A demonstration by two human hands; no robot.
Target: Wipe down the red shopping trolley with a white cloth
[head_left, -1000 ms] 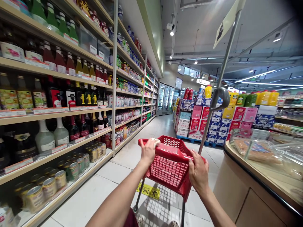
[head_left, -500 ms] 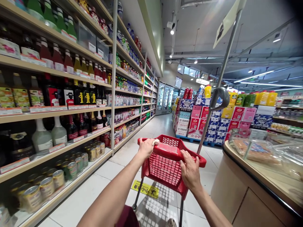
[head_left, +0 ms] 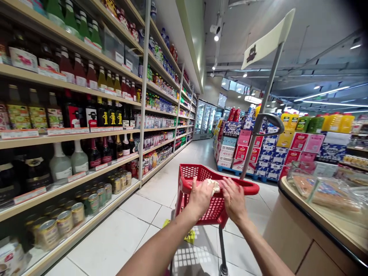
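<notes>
A red plastic shopping cart (head_left: 188,184) with a perforated basket stands in front of me. My left hand (head_left: 199,197) is at its handle, closed on a small crumpled white cloth or tissue (head_left: 213,186) that pokes out past the fingers. Close beside it, my right hand (head_left: 234,199) lies over the handle with fingers stretched out, nearly meeting the cloth. Whether that hand touches the cloth I cannot tell. Both hands hide much of the handle bar. From the cart's right side rises a grey pole (head_left: 266,99) bearing a pale flag (head_left: 268,40) and a dark looped grip (head_left: 271,123).
Shelves of bottles (head_left: 76,73) and cans (head_left: 93,203) line the left side. A rounded counter (head_left: 290,214) with packaged bread (head_left: 324,191) stands close on the right. Ahead are stacked drink boxes (head_left: 243,151), and glass-door fridges (head_left: 204,120) beyond. A tiled aisle (head_left: 163,184) runs between.
My left hand has slid right along the handle with the cloth, now close to my right hand. The cart has turned somewhat, and the view has shifted slightly left.
</notes>
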